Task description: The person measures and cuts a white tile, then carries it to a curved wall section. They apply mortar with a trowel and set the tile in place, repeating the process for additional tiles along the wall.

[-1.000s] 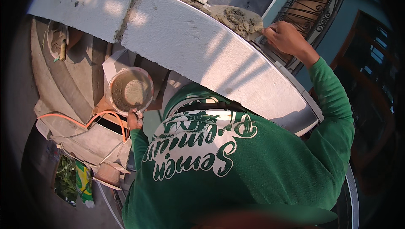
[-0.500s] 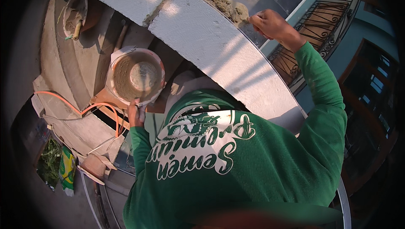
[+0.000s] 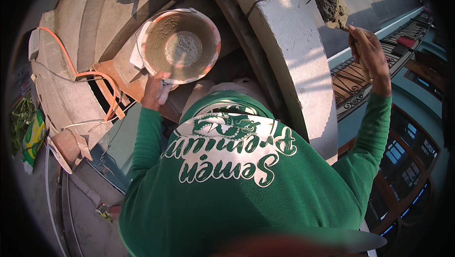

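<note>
My left hand [image 3: 155, 91] is closed on the near rim of a round bucket [image 3: 154, 44], which tips its mouth toward me. Wet grey mortar coats the bucket's inside, and a paler patch shows at its bottom. Out to the far right, my right hand [image 3: 369, 53] grips the handle of a trowel [image 3: 345, 28]. A thick heap of mortar [image 3: 329, 2] covers the blade, hiding most of it. The blade is held beyond a pale block wall [image 3: 296, 48] that has a rough joint across its top.
Concrete steps [image 3: 85, 34] rise at the left, with an orange hose [image 3: 64, 48] across them. Wooden boards [image 3: 116, 79] lie beside the bucket. A green and yellow bag [image 3: 34, 136] is at the far left. Ornate metal railing [image 3: 355, 81] runs along the right.
My view has swung, so the scene appears rotated. The bucket shows nearer and larger. My right hand has brought the mortar-loaded trowel farther out to the right; my left hand keeps hold of the bucket rim.
</note>
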The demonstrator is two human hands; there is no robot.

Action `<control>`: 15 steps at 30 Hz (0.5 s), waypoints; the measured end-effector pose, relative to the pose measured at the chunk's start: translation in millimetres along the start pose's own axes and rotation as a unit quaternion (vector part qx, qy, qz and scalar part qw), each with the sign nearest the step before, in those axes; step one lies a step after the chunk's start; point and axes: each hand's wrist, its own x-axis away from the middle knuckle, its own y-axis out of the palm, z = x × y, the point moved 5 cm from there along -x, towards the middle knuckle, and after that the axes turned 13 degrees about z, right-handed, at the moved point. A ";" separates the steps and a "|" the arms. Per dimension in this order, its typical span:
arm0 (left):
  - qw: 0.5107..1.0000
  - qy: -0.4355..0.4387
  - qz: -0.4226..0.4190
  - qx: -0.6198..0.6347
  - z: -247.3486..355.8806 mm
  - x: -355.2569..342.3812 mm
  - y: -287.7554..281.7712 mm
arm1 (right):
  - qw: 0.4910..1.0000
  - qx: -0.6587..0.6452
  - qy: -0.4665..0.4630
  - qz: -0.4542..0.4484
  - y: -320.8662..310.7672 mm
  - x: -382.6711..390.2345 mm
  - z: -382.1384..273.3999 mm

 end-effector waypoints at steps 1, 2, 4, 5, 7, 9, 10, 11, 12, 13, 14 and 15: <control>0.999 0.021 0.000 0.033 3.0 1.0 7.6 | 1.000 -0.013 -0.015 0.002 1.5 9.9 -18.0; 0.996 -0.007 -0.006 0.086 -8.6 -6.8 0.2 | 0.999 -0.028 -0.034 0.003 3.8 18.1 -36.7; 0.980 0.015 -0.052 0.190 3.7 12.7 16.0 | 0.993 -0.068 -0.096 -0.031 15.1 36.8 -73.9; 0.985 0.025 -0.037 0.165 14.1 24.8 28.1 | 0.985 -0.107 -0.125 -0.050 26.5 49.5 -94.4; 0.988 0.039 -0.027 0.144 36.0 49.7 44.5 | 0.975 -0.078 -0.202 -0.041 52.3 62.1 -118.6; 0.987 0.050 -0.022 0.154 39.6 66.0 42.3 | 0.921 0.031 -0.386 0.038 99.0 79.3 -146.7; 0.984 0.052 -0.033 0.165 39.4 66.7 42.7 | 0.848 0.109 -0.509 0.101 123.5 93.7 -160.0; 0.982 0.052 -0.048 0.173 40.8 65.1 42.9 | 0.833 0.155 -0.523 0.094 149.3 100.4 -162.2; 0.980 0.050 -0.064 0.180 41.7 64.8 44.3 | 0.816 0.201 -0.534 0.087 168.1 105.2 -162.5; 0.972 0.051 -0.092 0.211 46.3 69.6 49.8 | 0.813 0.204 -0.538 0.087 174.6 106.4 -164.8; 0.971 0.043 -0.092 0.218 46.1 69.8 49.7 | 0.810 0.207 -0.542 0.088 178.7 107.6 -167.2; 0.970 0.035 -0.086 0.227 41.9 69.7 46.9 | 0.807 0.207 -0.547 0.085 181.1 108.6 -168.3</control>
